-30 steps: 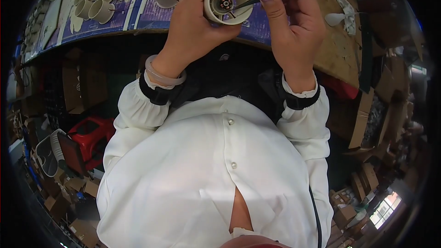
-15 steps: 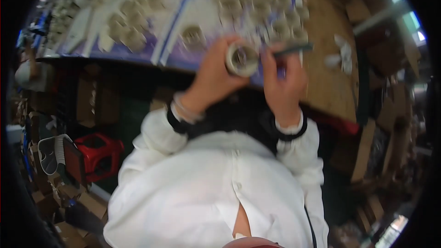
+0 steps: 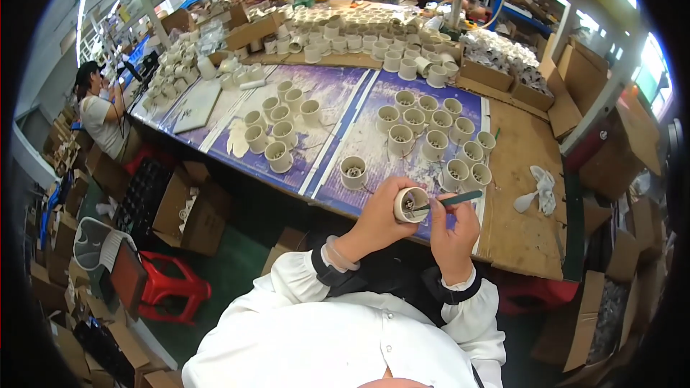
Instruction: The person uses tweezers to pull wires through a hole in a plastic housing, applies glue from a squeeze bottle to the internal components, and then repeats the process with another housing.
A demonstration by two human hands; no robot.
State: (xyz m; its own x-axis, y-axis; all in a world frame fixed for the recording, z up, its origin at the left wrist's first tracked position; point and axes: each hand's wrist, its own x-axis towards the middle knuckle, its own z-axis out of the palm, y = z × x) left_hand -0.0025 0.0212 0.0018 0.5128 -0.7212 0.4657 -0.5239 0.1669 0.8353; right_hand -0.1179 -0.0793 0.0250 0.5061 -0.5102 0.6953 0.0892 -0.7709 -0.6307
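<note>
My left hand [image 3: 379, 215] is wrapped round a cream cylindrical cup-shaped housing [image 3: 399, 205], tilted so its open mouth faces up toward me. Small metal parts show inside, too small to make out in detail. Between the thumb and fingers of my right hand [image 3: 454, 233] is a pair of slim green tweezers [image 3: 461, 198], their narrow tip reaching into the mouth of the housing. Just beyond my hands, a similar housing [image 3: 353, 172] stands alone on the purple-and-white table covering [image 3: 323, 190]. Several more, with metal parts inside, stand grouped behind and to the right [image 3: 400, 139].
Another group of housings [image 3: 279, 156] stands farther left. Rows of them line the far side beside cardboard boxes [image 3: 489, 75]. A white glove [image 3: 544, 190] lies on the bare wood at right. A red stool [image 3: 172, 287] is on the floor. Other people work across the table.
The view has tilted up and steadied, bringing the far table and other people into sight. The tweezers' tip now reaches into the housing; before, it was blurred near the rim.
</note>
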